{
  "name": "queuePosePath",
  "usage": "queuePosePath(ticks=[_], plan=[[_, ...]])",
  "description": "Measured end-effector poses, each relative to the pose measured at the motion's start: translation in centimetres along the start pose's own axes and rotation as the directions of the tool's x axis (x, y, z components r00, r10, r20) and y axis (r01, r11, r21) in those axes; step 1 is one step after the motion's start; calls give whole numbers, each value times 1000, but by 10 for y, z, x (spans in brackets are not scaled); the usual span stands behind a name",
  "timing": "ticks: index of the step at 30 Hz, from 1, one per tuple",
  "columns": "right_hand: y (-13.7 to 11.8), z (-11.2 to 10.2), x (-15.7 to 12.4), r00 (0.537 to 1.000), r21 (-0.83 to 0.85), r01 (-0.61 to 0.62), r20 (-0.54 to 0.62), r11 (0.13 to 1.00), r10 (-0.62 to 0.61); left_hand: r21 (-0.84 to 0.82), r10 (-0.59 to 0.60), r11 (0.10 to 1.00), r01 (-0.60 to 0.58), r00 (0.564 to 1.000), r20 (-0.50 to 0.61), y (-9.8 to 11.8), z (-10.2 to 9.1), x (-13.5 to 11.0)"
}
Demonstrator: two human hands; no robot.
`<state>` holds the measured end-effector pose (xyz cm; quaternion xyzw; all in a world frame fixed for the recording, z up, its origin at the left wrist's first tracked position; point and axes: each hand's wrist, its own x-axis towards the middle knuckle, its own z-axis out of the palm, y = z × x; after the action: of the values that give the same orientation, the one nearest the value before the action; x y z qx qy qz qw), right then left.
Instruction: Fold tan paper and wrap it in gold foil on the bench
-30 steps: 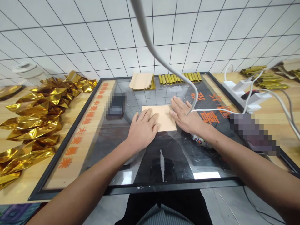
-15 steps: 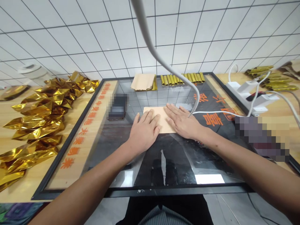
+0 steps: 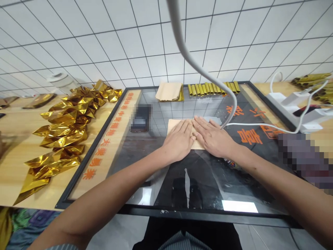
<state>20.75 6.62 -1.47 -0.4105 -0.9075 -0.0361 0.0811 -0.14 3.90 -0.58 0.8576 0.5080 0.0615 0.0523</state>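
A tan paper sheet point(image 3: 173, 124) lies flat on the glass-topped table point(image 3: 197, 180). My left hand point(image 3: 179, 140) rests flat on its left half, fingers stretched out. Beside it, my right hand point(image 3: 213, 138) presses flat on the right half, fingers out too. The two hands touch side by side and cover most of the sheet.
A heap of gold foil pouches point(image 3: 62, 125) covers the wooden bench at left. A stack of tan paper point(image 3: 169, 91) and a row of gold rolls point(image 3: 212, 88) sit at the far edge. White cables point(image 3: 255, 125) and a power strip point(image 3: 299, 107) lie to the right.
Both hands have slid together on the sheet until they touch, hiding most of it. The camera view has shifted to the left.
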Motion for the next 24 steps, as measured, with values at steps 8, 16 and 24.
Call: queuePosePath(ticks=[8,16,24], plan=[[-3,-5,1,999,18,-25,36,1000,24,20,-110,994,109,994,29,-20,-8,-17],[-4,-7,1,998,37,-46,44,998,44,110,-170,980,163,984,57,-41,-15,-28],[-4,-6,1,997,27,-53,63,998,51,148,-94,985,87,995,37,-51,-15,-33]])
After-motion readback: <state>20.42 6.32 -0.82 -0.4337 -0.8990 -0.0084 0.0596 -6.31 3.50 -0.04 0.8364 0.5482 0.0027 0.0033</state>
